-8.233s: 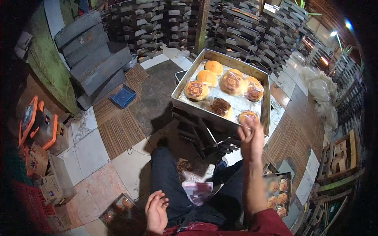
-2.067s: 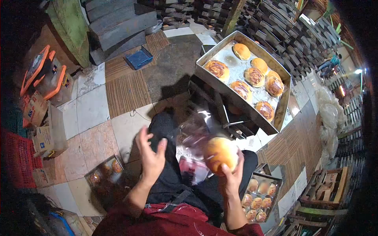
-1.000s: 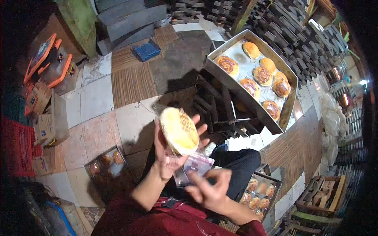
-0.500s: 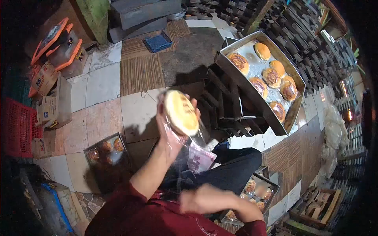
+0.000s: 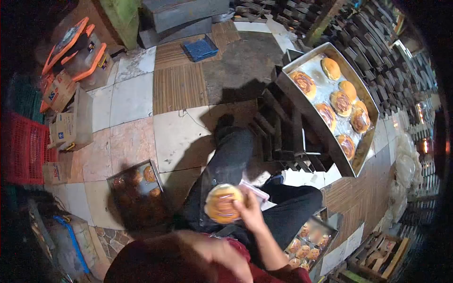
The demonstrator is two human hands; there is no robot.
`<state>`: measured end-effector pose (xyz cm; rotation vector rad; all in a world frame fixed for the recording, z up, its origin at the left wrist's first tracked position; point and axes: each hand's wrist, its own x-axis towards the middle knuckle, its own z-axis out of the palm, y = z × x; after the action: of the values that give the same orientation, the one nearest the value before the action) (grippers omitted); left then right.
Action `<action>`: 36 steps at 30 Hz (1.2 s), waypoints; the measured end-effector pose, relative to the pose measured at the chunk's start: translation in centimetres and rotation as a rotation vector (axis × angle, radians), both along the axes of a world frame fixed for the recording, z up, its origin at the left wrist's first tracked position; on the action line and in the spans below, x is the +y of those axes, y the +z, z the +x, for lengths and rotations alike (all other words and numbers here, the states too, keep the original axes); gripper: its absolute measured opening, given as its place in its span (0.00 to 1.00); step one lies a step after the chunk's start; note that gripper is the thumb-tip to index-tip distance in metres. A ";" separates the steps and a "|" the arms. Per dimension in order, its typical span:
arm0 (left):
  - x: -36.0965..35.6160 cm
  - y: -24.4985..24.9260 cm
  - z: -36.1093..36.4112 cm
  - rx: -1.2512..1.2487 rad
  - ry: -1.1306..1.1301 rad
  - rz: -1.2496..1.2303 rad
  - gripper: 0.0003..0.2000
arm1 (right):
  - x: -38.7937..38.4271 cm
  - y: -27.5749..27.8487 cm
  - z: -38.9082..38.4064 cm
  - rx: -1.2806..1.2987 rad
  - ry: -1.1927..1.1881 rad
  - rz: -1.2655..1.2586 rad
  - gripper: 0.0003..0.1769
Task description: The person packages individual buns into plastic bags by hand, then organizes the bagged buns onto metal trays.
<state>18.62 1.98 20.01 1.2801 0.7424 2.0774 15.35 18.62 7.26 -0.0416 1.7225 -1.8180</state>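
Note:
A round bun [image 5: 222, 203] with brown swirled topping is held above my lap, its edge gripped by the thumb and fingers of my right hand [image 5: 252, 213]. Clear plastic seems to cover it. My left hand [image 5: 214, 252] is a blur in front of my chest, and its fingers cannot be made out. Behind the right hand, a pinkish-white packet [image 5: 257, 192] rests on my lap. To the right, a raised metal tray [image 5: 330, 137] carries several swirled buns [image 5: 340, 103] and a few plain-looking ones [image 5: 331, 69].
A tray of buns [image 5: 163, 181] lies on the floor at left, in shadow. Another tray [image 5: 332, 228] with several wrapped buns sits beside my right leg. A red crate [image 5: 26, 151], cardboard boxes [image 5: 61, 129] and a blue basket [image 5: 200, 49] stand farther off.
The bun has passed from my left hand to my right and come down closer to my lap. My left hand has drawn back towards my chest. The view has shifted slightly.

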 end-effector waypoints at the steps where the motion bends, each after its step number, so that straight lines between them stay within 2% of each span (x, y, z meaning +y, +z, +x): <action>1: 0.2 -1.2 2.5 -0.592 0.212 0.242 0.17 | -0.7 -1.2 1.5 -0.001 -0.025 0.085 0.25; 2: -2.1 -8.2 4.7 -0.699 0.679 -0.155 0.13 | -0.9 -1.4 2.2 0.015 -0.081 0.178 0.21; 3: -1.8 -4.6 2.4 -0.800 1.312 -0.571 0.08 | -1.2 -1.0 2.2 0.057 -0.145 0.148 0.18; 4: -2.2 -4.9 1.8 -0.802 1.568 -0.783 0.10 | -1.1 -1.5 1.9 0.041 -0.199 0.123 0.16; 5: -2.1 -7.9 1.7 -0.735 1.802 -0.947 0.14 | -0.9 -1.9 1.5 0.026 -0.259 0.097 0.15; 6: -2.0 -10.9 1.7 -0.611 1.748 -1.044 0.14 | -1.4 -1.5 0.6 -0.015 -0.271 0.123 0.11; 7: -1.8 -13.4 2.3 -0.492 1.686 -1.136 0.13 | -2.2 -1.2 -0.5 0.106 -0.256 0.212 0.09; 8: -1.6 -12.8 1.4 -0.504 1.539 -1.180 0.10 | -2.5 -1.5 -1.2 0.058 -0.246 0.167 0.10; 9: -1.0 -10.9 0.0 -0.652 1.549 -1.181 0.07 | -3.0 -1.2 -2.1 0.015 -0.240 0.121 0.11; 11: -1.3 -7.5 -1.0 -0.700 1.526 -1.018 0.06 | -2.9 3.1 -2.4 0.227 -0.246 0.206 0.11; 12: -1.6 -6.6 -0.7 -0.367 1.652 -0.918 0.03 | -1.8 5.2 -2.1 0.447 -0.139 0.321 0.08; 13: -2.1 -4.6 -0.1 -0.101 1.695 -0.925 0.02 | -1.0 7.8 -1.9 0.763 -0.100 0.292 0.04; 15: -2.2 -3.4 0.2 0.244 1.699 -0.539 0.09 | -0.4 10.4 -0.5 1.106 -0.187 0.201 0.03; 16: -3.1 -3.9 -0.4 0.389 1.546 -0.727 0.10 | -0.1 9.1 -0.5 0.963 -0.118 0.247 0.02; 17: -3.0 -4.2 -1.1 0.297 1.498 -0.831 0.09 | 0.1 7.6 -0.5 0.811 -0.024 0.278 0.02; 18: -2.9 -5.0 -0.3 0.251 1.499 -0.745 0.08 | 0.6 7.6 -0.2 0.667 -0.083 0.259 0.03; 19: -2.8 -5.1 0.0 0.215 1.502 -0.656 0.07 | 1.4 8.4 0.1 0.860 -0.097 0.216 0.03; 20: -2.0 -5.0 0.2 0.156 1.462 -0.406 0.06 | 1.5 8.8 0.2 0.922 -0.121 0.109 0.02; 21: -1.9 -3.7 0.2 0.171 1.387 -0.398 0.06 | 1.8 9.3 0.8 0.963 -0.141 0.010 0.03; 23: -1.8 -2.4 -1.4 0.283 1.419 -0.819 0.06 | 0.4 10.1 -1.2 1.014 -0.117 0.192 0.05; 24: -1.7 -3.2 -2.6 0.125 1.408 -0.960 0.08 | -0.3 9.4 -2.9 0.922 -0.095 0.286 0.09; 25: -1.5 -4.9 -3.9 -0.233 1.428 -0.884 0.10 | -0.6 8.1 -4.6 0.821 -0.071 0.379 0.13; 27: -3.7 -7.9 -5.5 -0.188 1.794 -0.937 0.05 | -0.7 6.8 -7.7 0.392 -0.262 0.304 0.19; 29: -2.5 -10.6 -3.4 -0.525 1.739 -0.860 0.05 | -0.5 2.9 -5.9 0.309 -0.294 0.246 0.22; 30: -2.0 -10.1 -2.3 -0.708 1.631 -0.853 0.06 | 0.2 1.0 -4.2 0.121 -0.279 0.291 0.22; 31: -1.4 -11.3 -0.7 -0.691 1.689 -0.838 0.13 | 0.9 -0.4 -2.6 -0.062 -0.262 0.335 0.22; 32: -1.0 -12.3 1.0 -0.682 1.700 -0.995 0.13 | 0.7 -0.3 -0.7 -0.148 -0.295 0.274 0.21; 33: -0.6 -13.5 2.7 -0.786 1.712 -0.947 0.12 | 0.6 -0.1 1.1 -0.232 -0.328 0.213 0.21; 34: -0.4 -14.2 4.1 -0.913 1.694 -0.962 0.12 | 1.2 -0.8 2.7 -0.233 -0.298 0.275 0.19; 35: 0.6 -11.8 4.1 -1.094 1.655 -0.943 0.11 | 1.5 -1.3 3.8 -0.236 -0.266 0.335 0.17; 36: 1.0 -11.8 4.6 -1.178 1.631 -0.937 0.09 | 1.3 -0.6 4.3 0.065 -0.369 0.395 0.14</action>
<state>23.21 2.97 8.24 -1.4795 1.9601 2.1746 19.65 19.92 6.64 0.4082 2.2212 -1.6962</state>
